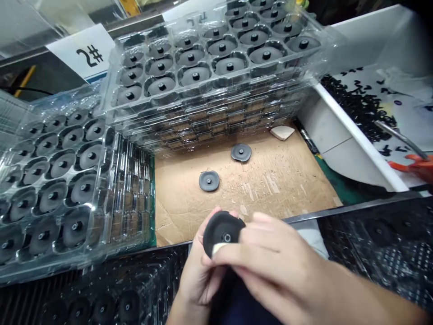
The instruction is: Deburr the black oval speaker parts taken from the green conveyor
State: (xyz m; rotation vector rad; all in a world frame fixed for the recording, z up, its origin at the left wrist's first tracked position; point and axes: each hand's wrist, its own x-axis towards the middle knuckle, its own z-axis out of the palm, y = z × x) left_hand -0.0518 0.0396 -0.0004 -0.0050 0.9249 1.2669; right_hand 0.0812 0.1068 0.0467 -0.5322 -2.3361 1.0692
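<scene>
My left hand (pixel 199 275) grips a round black rubber disc (pixel 221 230) with a small centre hole, holding it up at the bottom middle. My right hand (pixel 270 257) lies over the disc's right side, its fingers pinched against the disc's lower edge. Two more black discs lie loose on the cardboard sheet (pixel 270 180): one disc (pixel 209 180) just beyond my hands, another disc (pixel 241 152) farther back.
A stack of clear plastic trays (pixel 216 67) filled with black discs stands at the back, another tray stack (pixel 50 180) at the left. A white bin (pixel 355 131) with small black parts and orange-handled scissors (pixel 411 160) sits at the right. Dark trays (pixel 379 253) line the near edge.
</scene>
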